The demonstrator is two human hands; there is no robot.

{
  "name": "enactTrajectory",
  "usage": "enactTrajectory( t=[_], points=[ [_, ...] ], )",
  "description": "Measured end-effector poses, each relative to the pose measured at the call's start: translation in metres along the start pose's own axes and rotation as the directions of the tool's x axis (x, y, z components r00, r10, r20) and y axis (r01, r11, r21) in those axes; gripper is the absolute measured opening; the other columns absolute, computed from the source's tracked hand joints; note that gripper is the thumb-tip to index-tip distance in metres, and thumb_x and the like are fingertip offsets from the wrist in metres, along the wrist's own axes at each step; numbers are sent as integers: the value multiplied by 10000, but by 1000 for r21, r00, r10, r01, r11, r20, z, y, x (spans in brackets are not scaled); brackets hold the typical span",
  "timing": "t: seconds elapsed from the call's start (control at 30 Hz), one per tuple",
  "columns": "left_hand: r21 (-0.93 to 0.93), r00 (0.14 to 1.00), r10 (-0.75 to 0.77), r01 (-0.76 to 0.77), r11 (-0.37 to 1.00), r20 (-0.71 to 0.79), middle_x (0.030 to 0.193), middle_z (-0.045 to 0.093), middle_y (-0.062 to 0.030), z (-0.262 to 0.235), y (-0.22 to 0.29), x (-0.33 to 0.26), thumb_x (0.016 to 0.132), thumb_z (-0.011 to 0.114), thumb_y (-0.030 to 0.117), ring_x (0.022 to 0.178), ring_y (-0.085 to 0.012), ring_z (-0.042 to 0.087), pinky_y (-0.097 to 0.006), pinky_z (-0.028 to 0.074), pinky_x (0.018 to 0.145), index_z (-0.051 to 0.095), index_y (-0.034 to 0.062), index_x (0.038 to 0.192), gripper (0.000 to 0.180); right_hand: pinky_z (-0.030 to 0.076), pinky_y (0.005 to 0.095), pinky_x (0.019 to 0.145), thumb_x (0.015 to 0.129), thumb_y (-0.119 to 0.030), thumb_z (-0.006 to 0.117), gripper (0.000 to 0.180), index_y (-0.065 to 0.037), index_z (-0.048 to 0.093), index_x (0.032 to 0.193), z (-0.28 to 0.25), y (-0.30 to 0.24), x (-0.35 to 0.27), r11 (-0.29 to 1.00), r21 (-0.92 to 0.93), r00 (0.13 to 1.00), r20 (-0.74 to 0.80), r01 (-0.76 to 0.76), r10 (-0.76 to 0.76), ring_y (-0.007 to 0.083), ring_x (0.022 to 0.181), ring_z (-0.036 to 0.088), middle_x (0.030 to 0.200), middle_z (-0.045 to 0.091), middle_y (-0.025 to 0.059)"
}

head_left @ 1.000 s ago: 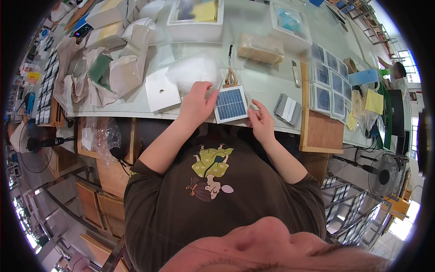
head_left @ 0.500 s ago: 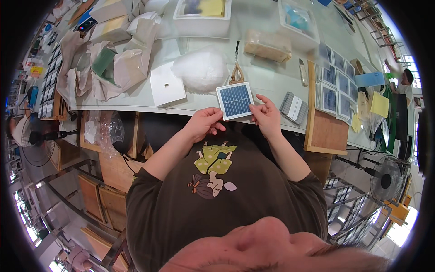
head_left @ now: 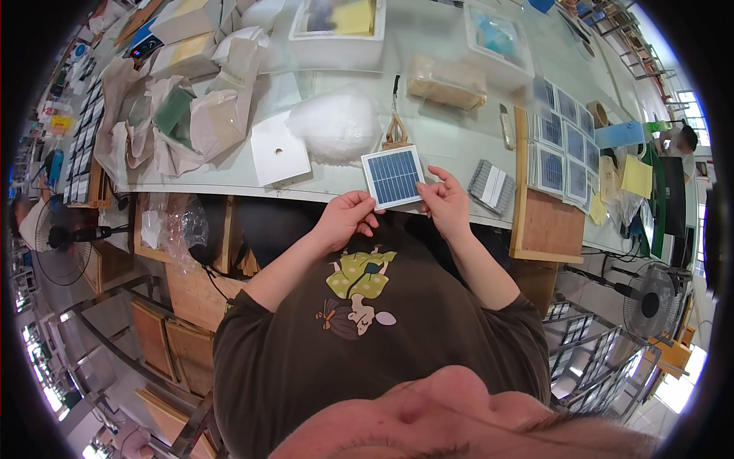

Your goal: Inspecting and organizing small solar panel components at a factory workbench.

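Observation:
A small blue solar panel [head_left: 394, 176] with a white border is held up at the table's front edge, its gridded face showing. My left hand [head_left: 348, 218] pinches its lower left corner between thumb and finger. At the right side, my right hand [head_left: 445, 200] grips the panel's edge, with the other fingers raised off it. Just beyond the panel lies a tan brush-like tool [head_left: 395, 131] with a dark handle. Right of my right hand rests a bundle of grey strips [head_left: 492, 186] with a white band.
A wooden tray [head_left: 544, 222] at right carries several solar panels [head_left: 564, 141]. On the table [head_left: 313, 183] lie a white foam sheet pile [head_left: 332, 124], a white card [head_left: 279, 149], a wrapped block [head_left: 446, 80], a knife [head_left: 507, 128] and foam boxes [head_left: 336, 52]. Crumpled paper [head_left: 222, 122] spreads left.
The view has shifted slightly. Both hands keep the same hold on the solar panel, which stays at nearly the same place and tilt.

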State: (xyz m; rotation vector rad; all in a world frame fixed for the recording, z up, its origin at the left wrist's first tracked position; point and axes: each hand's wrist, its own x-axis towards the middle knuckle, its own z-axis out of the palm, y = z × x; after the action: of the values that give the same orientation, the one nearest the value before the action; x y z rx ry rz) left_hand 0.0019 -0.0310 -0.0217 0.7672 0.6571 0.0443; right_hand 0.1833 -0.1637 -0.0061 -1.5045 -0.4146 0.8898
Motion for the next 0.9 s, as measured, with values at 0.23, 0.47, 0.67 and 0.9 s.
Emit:
enactTrajectory(
  t=[0.23, 0.47, 0.67, 0.9],
  points=[
    [36, 998, 32, -30, 999, -49, 864, 653, -56, 5, 4, 2, 952, 538, 132, 631, -73, 571, -217, 516, 542, 580, 24, 943, 117, 361, 173, 417, 846, -84, 684, 391, 11, 498, 1177, 0, -5, 1, 994, 51, 995, -21, -92, 93, 54, 490, 499, 656, 583, 8],
    [53, 998, 37, -34, 998, -54, 866, 654, -54, 3, 7, -1, 947, 548, 135, 628, -71, 571, -223, 518, 540, 586, 21, 936, 121, 365, 191, 403, 824, -112, 713, 314, -4, 503, 1031, 0, -8, 5, 978, 91, 981, -17, -188, 191, 71, 482, 512, 658, 588, 34],
    [81, 985, 34, -21, 997, -170, 822, 654, -87, 15, 22, -5, 911, 599, 130, 574, -101, 580, -234, 510, 508, 532, 38, 934, 116, 367, 197, 386, 810, -107, 726, 297, -21, 507, 991, 1, -10, 9, 969, 99, 972, -40, -226, 230, 79, 473, 517, 661, 593, 42],
    [309, 972, 134, -69, 949, -193, 717, 616, -90, 26, 28, 0, 872, 649, 142, 472, -136, 535, -249, 421, 397, 450, 63, 859, 214, 409, 214, 407, 791, -147, 720, 305, -2, 530, 981, -9, -11, 7, 977, 8, 971, -107, -212, 212, 95, 488, 529, 660, 591, 50]
  ],
)
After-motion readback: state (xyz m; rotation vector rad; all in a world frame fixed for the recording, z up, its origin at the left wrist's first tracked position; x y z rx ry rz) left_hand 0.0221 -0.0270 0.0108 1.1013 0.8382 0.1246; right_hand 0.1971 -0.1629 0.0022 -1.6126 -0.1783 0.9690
